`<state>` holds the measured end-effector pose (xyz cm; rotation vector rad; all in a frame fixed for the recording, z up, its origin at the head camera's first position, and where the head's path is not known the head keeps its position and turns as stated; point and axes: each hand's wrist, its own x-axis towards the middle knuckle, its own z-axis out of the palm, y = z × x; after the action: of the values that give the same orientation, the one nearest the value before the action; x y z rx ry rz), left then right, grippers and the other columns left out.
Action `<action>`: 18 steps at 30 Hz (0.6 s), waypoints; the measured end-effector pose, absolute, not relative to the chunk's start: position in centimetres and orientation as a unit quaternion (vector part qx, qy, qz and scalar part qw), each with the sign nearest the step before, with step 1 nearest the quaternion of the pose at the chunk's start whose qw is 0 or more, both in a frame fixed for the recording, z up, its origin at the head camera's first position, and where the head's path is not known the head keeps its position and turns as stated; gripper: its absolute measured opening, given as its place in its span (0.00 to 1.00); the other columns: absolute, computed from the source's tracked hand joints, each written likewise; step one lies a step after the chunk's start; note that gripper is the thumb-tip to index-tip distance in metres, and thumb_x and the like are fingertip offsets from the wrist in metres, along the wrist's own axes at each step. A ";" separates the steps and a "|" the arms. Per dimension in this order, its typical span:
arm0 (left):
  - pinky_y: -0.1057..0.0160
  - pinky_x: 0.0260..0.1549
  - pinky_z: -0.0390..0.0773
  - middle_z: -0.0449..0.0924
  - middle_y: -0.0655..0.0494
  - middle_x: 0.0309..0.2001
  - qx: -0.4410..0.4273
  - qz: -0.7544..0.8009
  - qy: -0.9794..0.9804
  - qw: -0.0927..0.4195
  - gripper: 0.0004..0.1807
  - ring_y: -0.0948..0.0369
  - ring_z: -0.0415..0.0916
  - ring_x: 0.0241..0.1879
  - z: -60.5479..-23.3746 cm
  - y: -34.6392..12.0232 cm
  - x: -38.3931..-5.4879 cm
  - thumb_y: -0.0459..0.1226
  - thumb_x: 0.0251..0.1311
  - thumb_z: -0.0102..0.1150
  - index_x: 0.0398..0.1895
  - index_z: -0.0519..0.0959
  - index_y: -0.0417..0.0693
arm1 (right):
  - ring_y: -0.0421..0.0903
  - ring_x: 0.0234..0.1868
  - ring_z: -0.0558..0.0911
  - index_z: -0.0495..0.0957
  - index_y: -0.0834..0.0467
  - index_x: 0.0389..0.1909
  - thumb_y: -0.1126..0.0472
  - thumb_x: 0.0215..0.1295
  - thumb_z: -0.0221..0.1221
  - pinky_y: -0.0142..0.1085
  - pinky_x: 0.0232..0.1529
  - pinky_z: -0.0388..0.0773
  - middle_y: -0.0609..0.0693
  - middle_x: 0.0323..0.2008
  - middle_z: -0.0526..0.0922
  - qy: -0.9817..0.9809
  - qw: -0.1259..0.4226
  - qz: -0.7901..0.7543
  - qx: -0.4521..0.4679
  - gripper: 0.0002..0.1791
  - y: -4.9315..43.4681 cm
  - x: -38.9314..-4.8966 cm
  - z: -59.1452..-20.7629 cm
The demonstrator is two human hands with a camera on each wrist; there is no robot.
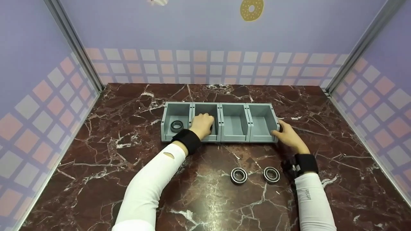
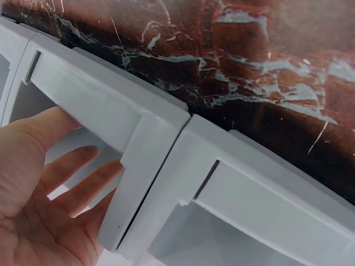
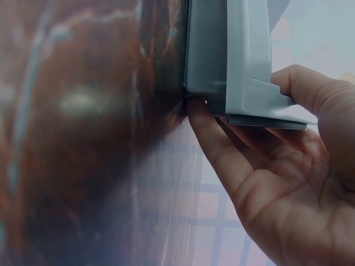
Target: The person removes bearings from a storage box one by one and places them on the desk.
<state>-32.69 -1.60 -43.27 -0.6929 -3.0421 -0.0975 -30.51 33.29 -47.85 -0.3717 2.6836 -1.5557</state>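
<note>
My left hand [image 1: 202,124] reaches into the second compartment from the left of a grey row of storage bins [image 1: 234,138]. In the left wrist view its thumb passes behind the front lip and its bent fingers [image 2: 83,180] are inside; the palm looks bare. A dark edge shows beside that hand in the head view, too hidden to name; whether the fingertips pinch it is unclear. My right hand [image 1: 288,136] grips the right end bin, its thumb over the front edge and fingers against the outside and underneath. A ball bearing [image 1: 177,122] lies in the leftmost bin.
Two more ball bearings [image 1: 239,182] [image 1: 271,181] lie flat on the marbled table [image 1: 205,205], in front of the bins and left of the right wrist. Purple walls with a checked border [image 1: 202,67] enclose the table at the back and both sides.
</note>
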 end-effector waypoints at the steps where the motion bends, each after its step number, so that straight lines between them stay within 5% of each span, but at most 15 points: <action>1: 0.45 0.43 0.83 0.84 0.39 0.47 -0.220 -0.030 -0.975 0.006 0.06 0.41 0.82 0.46 -43.3 -1.6 -32.7 0.29 0.64 0.64 0.41 0.86 0.39 | 0.48 0.46 0.79 0.62 0.80 0.69 0.77 0.68 0.54 0.26 0.42 0.74 0.75 0.56 0.76 0.860 0.009 -0.497 -0.118 0.29 33.3 -30.5 -47.8; 18: 0.45 0.43 0.84 0.86 0.39 0.48 -0.202 -0.024 -0.978 -0.032 0.07 0.41 0.83 0.48 -43.6 -1.2 -33.6 0.30 0.65 0.64 0.44 0.87 0.39 | 0.56 0.54 0.77 0.63 0.79 0.69 0.76 0.68 0.53 0.25 0.47 0.73 0.75 0.59 0.74 0.852 0.020 -0.512 -0.107 0.29 33.1 -30.4 -47.8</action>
<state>-33.58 -1.19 -43.62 -0.6490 -3.1383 -0.0784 -30.35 33.10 -47.80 -0.3333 2.6429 -1.5891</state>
